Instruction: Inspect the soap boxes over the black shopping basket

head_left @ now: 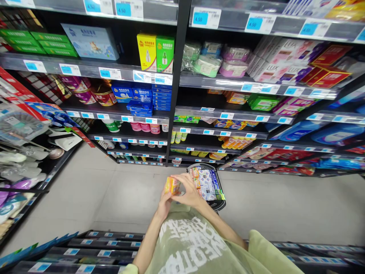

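An orange-and-yellow soap box [171, 185] is held in front of my chest, above the floor. My left hand [164, 203] grips it from below and from the left side. On its right side, my right hand [188, 191] curves its fingers and thumb around it. Just beyond my right forearm is a black shopping basket [219, 205]. Inside it lie several white-and-blue boxes [207, 182] in rows, with orange packs [196, 179] along their left edge. My right hand overlaps the basket's left side in the view and partly hides it.
Ahead stands a tall black shelf unit [174, 95] with soaps, boxes and price tags. Pink-and-white LUX boxes [293, 57] sit at upper right. A rack of hanging goods [23, 152] borders the left. More shelving [94, 253] is behind me. Grey floor tiles [125, 194] lie between.
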The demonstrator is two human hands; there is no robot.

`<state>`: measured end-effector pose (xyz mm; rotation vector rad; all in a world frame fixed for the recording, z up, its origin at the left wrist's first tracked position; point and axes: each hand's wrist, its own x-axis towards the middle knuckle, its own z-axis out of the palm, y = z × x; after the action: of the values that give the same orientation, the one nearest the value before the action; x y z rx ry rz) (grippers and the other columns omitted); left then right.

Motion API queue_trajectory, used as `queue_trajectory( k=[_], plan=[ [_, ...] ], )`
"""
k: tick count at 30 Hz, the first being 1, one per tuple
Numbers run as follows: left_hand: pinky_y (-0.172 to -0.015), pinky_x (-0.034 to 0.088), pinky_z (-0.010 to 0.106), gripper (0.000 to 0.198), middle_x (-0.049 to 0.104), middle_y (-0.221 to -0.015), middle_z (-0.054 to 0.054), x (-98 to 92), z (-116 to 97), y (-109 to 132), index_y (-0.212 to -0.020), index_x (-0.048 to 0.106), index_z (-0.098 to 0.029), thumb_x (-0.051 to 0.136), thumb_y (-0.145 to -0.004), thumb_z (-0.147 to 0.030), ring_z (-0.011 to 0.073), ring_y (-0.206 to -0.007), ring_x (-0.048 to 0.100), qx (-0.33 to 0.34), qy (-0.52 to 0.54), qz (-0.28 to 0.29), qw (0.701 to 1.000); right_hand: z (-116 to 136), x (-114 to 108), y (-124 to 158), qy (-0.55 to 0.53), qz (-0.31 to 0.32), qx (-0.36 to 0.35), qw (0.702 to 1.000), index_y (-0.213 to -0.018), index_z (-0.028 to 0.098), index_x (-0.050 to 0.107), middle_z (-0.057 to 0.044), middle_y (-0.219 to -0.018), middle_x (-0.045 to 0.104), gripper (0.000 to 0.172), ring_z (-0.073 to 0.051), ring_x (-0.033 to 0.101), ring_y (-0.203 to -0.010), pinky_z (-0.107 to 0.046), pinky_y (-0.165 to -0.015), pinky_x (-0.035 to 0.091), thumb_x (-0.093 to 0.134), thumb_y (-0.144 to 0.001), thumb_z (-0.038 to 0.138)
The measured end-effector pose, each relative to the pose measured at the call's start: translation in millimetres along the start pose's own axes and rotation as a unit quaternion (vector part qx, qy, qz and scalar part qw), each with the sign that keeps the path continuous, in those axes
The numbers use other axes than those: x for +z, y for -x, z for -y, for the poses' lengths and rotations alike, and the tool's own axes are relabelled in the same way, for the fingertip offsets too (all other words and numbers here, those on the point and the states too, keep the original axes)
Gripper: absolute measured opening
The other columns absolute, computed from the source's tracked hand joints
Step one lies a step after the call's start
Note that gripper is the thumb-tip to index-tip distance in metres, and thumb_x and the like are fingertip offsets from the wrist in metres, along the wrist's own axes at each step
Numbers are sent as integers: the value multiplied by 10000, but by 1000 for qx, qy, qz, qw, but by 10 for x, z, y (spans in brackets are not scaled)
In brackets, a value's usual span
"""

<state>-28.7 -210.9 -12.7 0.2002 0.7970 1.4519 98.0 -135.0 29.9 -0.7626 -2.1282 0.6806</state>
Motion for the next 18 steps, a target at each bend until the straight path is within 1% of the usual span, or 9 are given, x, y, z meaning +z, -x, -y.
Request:
queue_trajectory(
  k=[2, 3, 5, 7, 11, 13, 16, 18],
  plan=[
    [-1024, 470, 535, 541, 710, -1164, 150, 21, -14, 19, -1132, 723, -151, 772, -685, -452, 396, -1201, 592, 6, 29, -2, 1000, -16, -16, -11, 3, 13, 3, 1000, -1428, 305, 451, -74, -1309, 637, 803, -316, 563, -1165, -525, -998, 478, 767, -699, 189],
    [-1035, 461, 539, 555, 710, -1164, 152, 34, -23, 27, -1122, 727, -153, 758, -687, -496, 399, -1209, 587, 14, 48, -1, 999, -33, -19, -6, -2, 18, 13, 1000, -1437, 298, 441, -82, -1322, 625, 815, -321, 548, -1196, -530, -1022, 463, 767, -698, 185],
    [-1064, 436, 539, 616, 689, -1228, 140, 60, -41, 38, -1176, 707, -184, 733, -689, -560, 396, -1261, 553, 33, 84, -2, 996, -69, -20, 14, -18, 17, 37, 999, -1453, 280, 420, -99, -1330, 612, 835, -327, 534, -1230, -532, -1047, 450, 773, -701, 194],
    [-1095, 410, 535, 686, 654, -1307, 119, 79, -59, 46, -1252, 668, -223, 732, -679, -594, 385, -1321, 507, 37, 109, -2, 993, -91, -22, 33, -35, 5, 48, 998, -1441, 269, 431, -110, -1310, 616, 813, -328, 549, -1218, -527, -1041, 459, 795, -714, 241],
    [-1111, 374, 570, 785, 610, -1373, 116, 94, -84, 63, -1309, 630, -264, 716, -666, -704, 393, -1370, 456, -12, 151, 10, 988, -69, -36, 31, -66, -5, 32, 997, -1362, 256, 514, -122, -1252, 631, 712, -319, 601, -1146, -491, -973, 518, 826, -730, 358],
    [-1104, 367, 593, 839, 598, -1388, 122, 98, -89, 74, -1322, 624, -273, 716, -637, -750, 409, -1373, 448, -27, 165, 11, 986, -45, -42, 16, -77, -8, 24, 997, -1353, 254, 522, -126, -1239, 639, 715, -316, 613, -1132, -477, -952, 534, 839, -727, 392],
    [-1102, 361, 604, 916, 591, -1396, 124, 103, -91, 86, -1335, 618, -287, 752, -568, -769, 427, -1363, 454, -18, 171, 3, 985, -23, -38, -2, -87, -9, 13, 996, -1355, 259, 522, -126, -1245, 648, 729, -314, 618, -1141, -471, -962, 532, 854, -720, 398],
    [-1103, 357, 610, 932, 597, -1389, 128, 102, -88, 89, -1339, 615, -289, 759, -554, -770, 433, -1358, 458, -21, 174, -3, 984, -21, -28, -6, -90, -13, 11, 996, -1355, 259, 523, -127, -1246, 654, 739, -316, 622, -1143, -474, -967, 531, 860, -713, 399]
  ],
)
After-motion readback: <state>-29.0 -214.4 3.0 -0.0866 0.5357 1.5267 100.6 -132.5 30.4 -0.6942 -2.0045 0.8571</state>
